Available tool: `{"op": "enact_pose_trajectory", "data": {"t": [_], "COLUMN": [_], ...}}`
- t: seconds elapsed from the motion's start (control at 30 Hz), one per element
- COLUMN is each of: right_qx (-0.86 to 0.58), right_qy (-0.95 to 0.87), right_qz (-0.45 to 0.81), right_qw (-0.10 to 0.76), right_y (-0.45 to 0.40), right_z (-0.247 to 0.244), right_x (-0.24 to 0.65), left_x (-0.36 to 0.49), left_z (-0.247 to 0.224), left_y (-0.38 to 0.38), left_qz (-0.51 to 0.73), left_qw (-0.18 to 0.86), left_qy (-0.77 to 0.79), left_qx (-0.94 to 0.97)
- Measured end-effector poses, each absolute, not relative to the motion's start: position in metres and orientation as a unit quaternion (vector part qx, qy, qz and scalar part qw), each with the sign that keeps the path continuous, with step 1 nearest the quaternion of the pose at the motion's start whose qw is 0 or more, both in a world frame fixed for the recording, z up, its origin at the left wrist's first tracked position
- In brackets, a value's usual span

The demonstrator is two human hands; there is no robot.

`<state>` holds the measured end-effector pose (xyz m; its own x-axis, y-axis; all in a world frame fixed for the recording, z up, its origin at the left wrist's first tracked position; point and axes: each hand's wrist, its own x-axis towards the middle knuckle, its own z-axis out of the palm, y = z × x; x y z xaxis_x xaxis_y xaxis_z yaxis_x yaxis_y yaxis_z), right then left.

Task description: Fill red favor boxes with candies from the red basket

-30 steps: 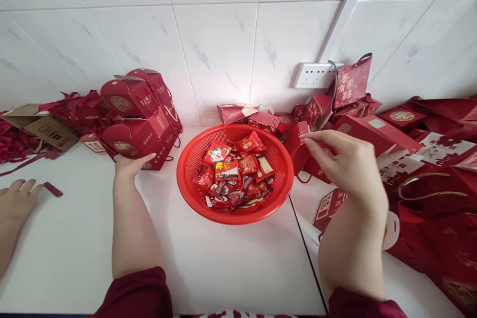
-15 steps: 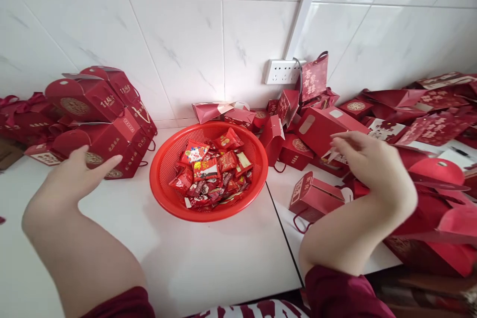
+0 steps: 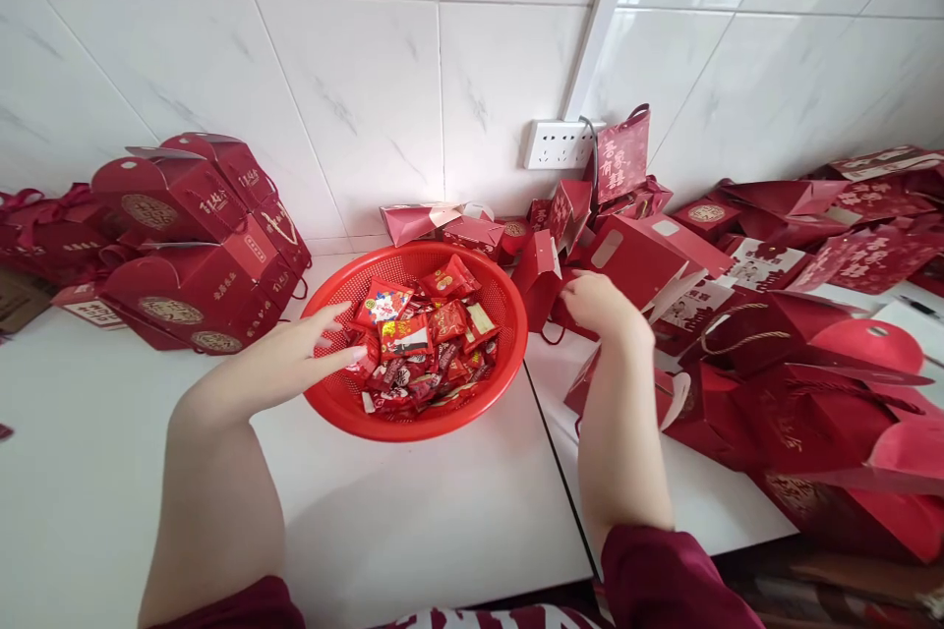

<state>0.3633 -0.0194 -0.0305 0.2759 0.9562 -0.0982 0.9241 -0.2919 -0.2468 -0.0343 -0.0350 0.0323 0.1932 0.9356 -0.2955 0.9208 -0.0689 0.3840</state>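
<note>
A round red plastic basket (image 3: 508, 364) stands on the white table (image 3: 435, 511), with a heap of wrapped sweets (image 3: 428, 344) inside. Over its left rim reaches my left hand (image 3: 310, 354), thumb and fingers spread, holding nothing. To the right of the basket, my right hand (image 3: 597, 305) is at a small red box (image 3: 571, 300) beside an upright red box (image 3: 537, 280). Its fingers bend down and their tips are partly hidden, so I cannot tell whether they grip the box. A pink-red box (image 3: 582, 383) lies partly behind my right forearm.
Dark red gift boxes (image 3: 199, 285) are stacked at the left. Many more red boxes (image 3: 782, 413) crowd the right side. Along the tiled wall (image 3: 369, 88) are small boxes and a white power socket (image 3: 564, 144) with a cable.
My left hand has moved right, from the stacked boxes to the basket's rim. My right hand has moved left and slightly down to the small box. The basket has barely shifted.
</note>
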Motion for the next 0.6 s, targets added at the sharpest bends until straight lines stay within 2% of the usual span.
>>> {"op": "enact_pose_trajectory", "data": {"t": [0.17, 0.3, 0.53, 0.6], "right_qx": [-0.820, -0.832, -0.849, -0.841], "right_qy": [-0.555, -0.534, -0.504, -0.496], "right_qz": [0.133, 0.139, 0.070, 0.030], "right_qw": [0.040, 0.050, 0.142, 0.215], "right_y": [0.009, 0.010, -0.025, -0.046], "right_z": [-0.055, -0.058, -0.022, -0.010], "right_x": [0.337, 0.337, 0.353, 0.361], "left_x": [-0.029, -0.030, -0.041, -0.044], "left_z": [0.035, 0.037, 0.035, 0.035], "left_y": [-0.038, -0.038, -0.037, -0.037], "left_qz": [0.021, 0.029, 0.038, 0.040], "left_qw": [0.270, 0.274, 0.245, 0.231], "left_qy": [0.614, 0.603, 0.612, 0.610], "left_qx": [0.741, 0.749, 0.751, 0.757]}}
